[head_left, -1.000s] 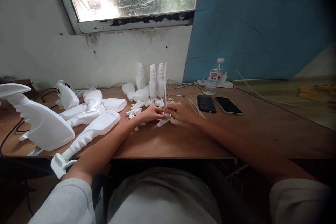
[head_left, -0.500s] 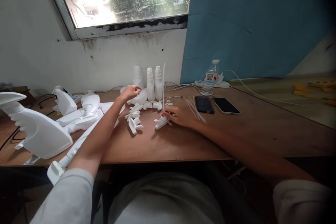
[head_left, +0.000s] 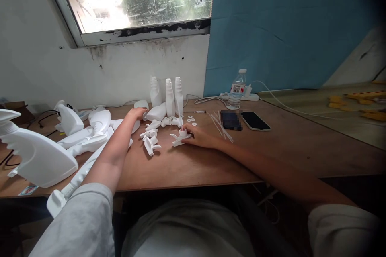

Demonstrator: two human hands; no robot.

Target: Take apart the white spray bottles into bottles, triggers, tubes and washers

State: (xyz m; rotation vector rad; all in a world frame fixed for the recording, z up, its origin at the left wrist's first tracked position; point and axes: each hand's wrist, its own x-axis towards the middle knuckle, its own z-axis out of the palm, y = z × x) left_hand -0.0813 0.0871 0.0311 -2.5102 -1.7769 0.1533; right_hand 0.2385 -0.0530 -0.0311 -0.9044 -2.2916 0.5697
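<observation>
Head view: one white spray head (head_left: 177,140) sits low over the tabletop (head_left: 181,168), pinched at its collar by your right hand (head_left: 194,135); trigger leftward, one thin pale tube (head_left: 181,122) rising upright. Loose spray heads (head_left: 147,146) lie left of it, nearer you than your left hand (head_left: 139,113); they overlap, count uncertain. Four white washers (head_left: 194,124) lie just beyond your right hand. Your left hand meets a lying white bottle (head_left: 141,104); cannot tell whether fingers close on it. Behind: three upright white bottles (head_left: 169,100).
</observation>
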